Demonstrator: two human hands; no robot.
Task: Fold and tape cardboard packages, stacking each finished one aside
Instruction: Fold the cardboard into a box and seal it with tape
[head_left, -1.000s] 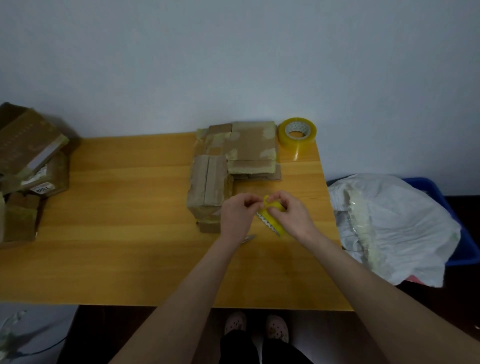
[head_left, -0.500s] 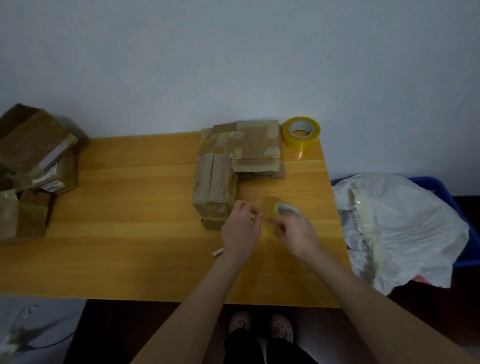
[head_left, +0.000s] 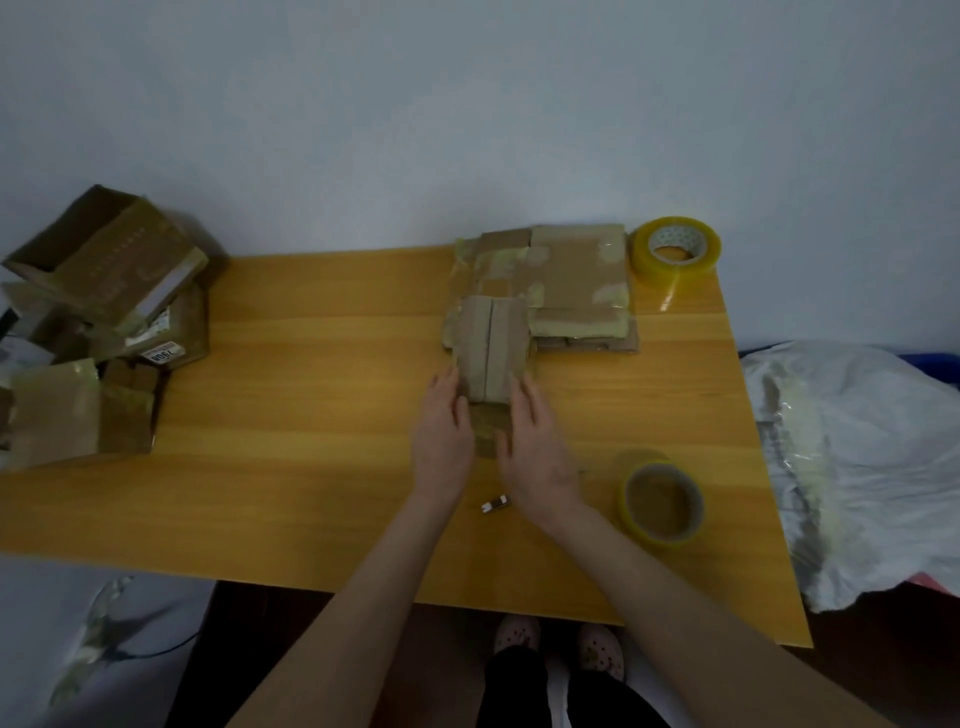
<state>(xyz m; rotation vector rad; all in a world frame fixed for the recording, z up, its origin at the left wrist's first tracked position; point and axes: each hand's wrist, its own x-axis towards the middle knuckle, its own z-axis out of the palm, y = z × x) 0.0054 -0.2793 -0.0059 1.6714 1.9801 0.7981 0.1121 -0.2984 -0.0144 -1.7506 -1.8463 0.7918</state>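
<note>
At frame centre, the folded cardboard package (head_left: 491, 353) lies on the bench (head_left: 311, 415). The left hand (head_left: 441, 441) and right hand (head_left: 537, 452) flank it, fingers (head_left: 447, 387) straight and relaxed, touching its near corners without gripping. A tape roll (head_left: 661, 504) sits lower right of the hands, and finished packages (head_left: 104, 322) are piled at the left edge.

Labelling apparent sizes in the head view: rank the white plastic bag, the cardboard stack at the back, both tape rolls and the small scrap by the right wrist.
1. white plastic bag
2. cardboard stack
3. far tape roll and near tape roll: they look alike and the near one sits closer, so tied
4. small scrap
</note>
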